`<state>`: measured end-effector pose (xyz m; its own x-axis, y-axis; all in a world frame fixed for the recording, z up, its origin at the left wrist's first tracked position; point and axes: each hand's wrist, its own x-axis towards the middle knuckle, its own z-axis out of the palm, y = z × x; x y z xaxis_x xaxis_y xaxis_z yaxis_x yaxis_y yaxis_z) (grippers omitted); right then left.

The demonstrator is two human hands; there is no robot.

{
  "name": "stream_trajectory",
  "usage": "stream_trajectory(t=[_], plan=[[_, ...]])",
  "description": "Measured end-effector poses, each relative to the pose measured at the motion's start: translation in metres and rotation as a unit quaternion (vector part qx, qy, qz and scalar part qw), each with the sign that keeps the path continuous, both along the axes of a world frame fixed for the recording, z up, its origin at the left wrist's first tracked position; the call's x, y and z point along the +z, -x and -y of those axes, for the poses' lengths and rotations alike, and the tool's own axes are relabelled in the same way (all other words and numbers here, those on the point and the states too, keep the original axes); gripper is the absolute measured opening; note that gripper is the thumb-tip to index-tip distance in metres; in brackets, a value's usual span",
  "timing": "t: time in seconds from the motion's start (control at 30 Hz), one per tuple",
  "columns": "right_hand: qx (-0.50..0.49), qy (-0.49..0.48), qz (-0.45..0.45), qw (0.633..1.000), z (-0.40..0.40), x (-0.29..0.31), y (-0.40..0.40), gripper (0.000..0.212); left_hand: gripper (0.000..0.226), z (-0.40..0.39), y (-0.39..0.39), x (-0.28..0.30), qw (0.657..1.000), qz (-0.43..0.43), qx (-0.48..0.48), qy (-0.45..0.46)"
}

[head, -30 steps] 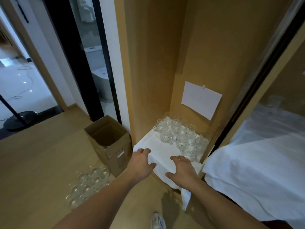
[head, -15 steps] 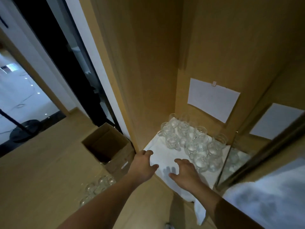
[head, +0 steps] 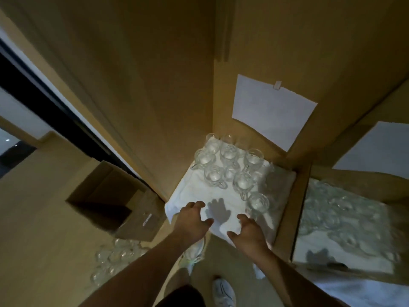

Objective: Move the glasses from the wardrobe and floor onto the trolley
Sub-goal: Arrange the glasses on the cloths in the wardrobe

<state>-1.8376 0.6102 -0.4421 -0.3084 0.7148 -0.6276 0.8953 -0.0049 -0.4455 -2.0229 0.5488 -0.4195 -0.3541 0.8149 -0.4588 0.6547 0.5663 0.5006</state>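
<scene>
Your left hand (head: pixel 192 220) & right hand (head: pixel 248 229) hover over white cloth (head: pixel 194 191), fingers loose, empty; glasses (head: pixel 230 167) just beyond.

Clear glasses (head: pixel 230 167) on white cloth (head: pixel 194 193), tan wood wardrobe (head: pixel 155 85), brown cardboard box (head: pixel 106 196).

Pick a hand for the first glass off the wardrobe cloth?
Right. The right hand hovers open just short of the nearest glass; the left hand hovers over bare white cloth, farther off.
</scene>
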Motion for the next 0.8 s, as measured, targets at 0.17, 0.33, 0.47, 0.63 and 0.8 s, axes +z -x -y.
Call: stream_trajectory(t=[0.17,0.33,0.47,0.63,0.8], plan=[[-0.093,0.017,0.03,0.995,-0.009,-0.025,0.003,0.064,0.059,-0.046,0.016,-0.037,0.996,0.035,-0.071,0.042],[-0.208,0.068,0.065,0.974,-0.018,-0.048,0.0,0.064,0.06,-0.094,0.025,-0.071,0.986,0.072,-0.125,0.084],[-0.29,0.091,0.074,0.95,-0.028,-0.074,0.001,0.065,0.057,-0.124,0.021,-0.111,0.972,0.094,-0.17,0.131],[-0.363,0.11,0.084,0.921,-0.034,-0.116,-0.001,0.066,0.057,-0.151,0.009,-0.157,0.962,0.113,-0.18,0.171],[-0.41,0.123,0.071,0.901,-0.046,-0.155,-0.002,0.066,0.052,-0.169,-0.003,-0.191,0.964,0.136,-0.134,0.185]])
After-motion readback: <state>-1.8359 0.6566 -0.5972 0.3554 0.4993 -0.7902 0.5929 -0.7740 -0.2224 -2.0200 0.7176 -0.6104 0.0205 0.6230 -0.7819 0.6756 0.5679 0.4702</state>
